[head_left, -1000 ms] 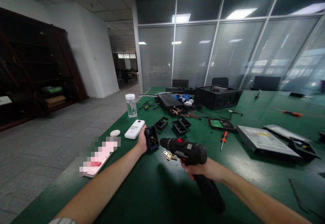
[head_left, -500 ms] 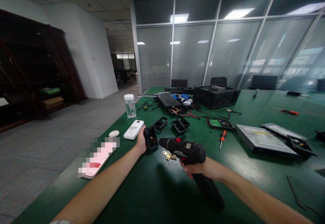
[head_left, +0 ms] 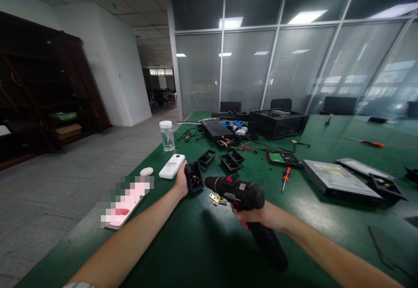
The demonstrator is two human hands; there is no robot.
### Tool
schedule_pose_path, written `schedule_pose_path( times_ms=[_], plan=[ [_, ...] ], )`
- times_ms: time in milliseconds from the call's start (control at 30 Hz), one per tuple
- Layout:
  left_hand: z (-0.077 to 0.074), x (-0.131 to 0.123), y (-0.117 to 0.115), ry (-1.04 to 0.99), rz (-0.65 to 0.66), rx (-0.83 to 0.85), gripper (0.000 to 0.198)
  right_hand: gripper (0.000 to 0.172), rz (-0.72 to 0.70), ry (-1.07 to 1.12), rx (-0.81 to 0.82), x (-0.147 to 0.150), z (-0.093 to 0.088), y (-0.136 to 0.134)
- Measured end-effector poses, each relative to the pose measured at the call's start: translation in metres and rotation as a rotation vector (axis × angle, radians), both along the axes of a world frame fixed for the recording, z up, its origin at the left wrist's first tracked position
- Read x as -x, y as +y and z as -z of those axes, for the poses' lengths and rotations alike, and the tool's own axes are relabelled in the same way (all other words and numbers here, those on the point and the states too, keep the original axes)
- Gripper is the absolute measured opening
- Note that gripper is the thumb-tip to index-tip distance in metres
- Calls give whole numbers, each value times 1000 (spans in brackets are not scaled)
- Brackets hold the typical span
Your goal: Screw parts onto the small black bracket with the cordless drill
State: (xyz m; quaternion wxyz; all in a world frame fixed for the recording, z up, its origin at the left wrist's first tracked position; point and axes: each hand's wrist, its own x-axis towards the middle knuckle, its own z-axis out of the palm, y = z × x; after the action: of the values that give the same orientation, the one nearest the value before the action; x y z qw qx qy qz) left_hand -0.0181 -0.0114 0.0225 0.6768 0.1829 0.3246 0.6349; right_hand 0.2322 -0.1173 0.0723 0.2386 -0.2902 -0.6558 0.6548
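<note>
My left hand (head_left: 182,180) is closed around the side of a small black open box (head_left: 195,177), tilted so its hollow faces me, with small brassy parts inside. In my right hand (head_left: 253,217) is a black cordless drill (head_left: 240,191), gripped by its handle. The drill's chuck points left at the box; whether its tip touches anything inside is hard to make out. Below the drill's nose, several brass plates (head_left: 217,199) lie on the green table (head_left: 183,244). Similar black boxes (head_left: 207,159) rest just beyond my left hand.
Left of my hands are a white device (head_left: 172,166), a pink-covered phone (head_left: 130,201) and a clear jar (head_left: 167,136). An orange screwdriver (head_left: 286,179) and silver-topped drives (head_left: 341,179) lie to the right. A black computer case (head_left: 278,123) and tangled cables stand at the back.
</note>
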Motion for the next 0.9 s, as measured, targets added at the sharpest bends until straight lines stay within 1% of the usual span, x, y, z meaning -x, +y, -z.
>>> schedule_pose_path(
  times_ms=[400,567,667,900],
  plan=[
    [2,1,1,-15,15,-15,29,28,-2,-8,-6,0,1,2],
    [3,1,2,-3,-2,-14,28,25,3,-33,-6,0,0,1],
    [2,1,2,11,-11,-6,28,25,2,-11,-19,0,1,2],
    [2,1,2,21,18,-23,29,25,-15,-7,-18,0,0,2]
  ],
)
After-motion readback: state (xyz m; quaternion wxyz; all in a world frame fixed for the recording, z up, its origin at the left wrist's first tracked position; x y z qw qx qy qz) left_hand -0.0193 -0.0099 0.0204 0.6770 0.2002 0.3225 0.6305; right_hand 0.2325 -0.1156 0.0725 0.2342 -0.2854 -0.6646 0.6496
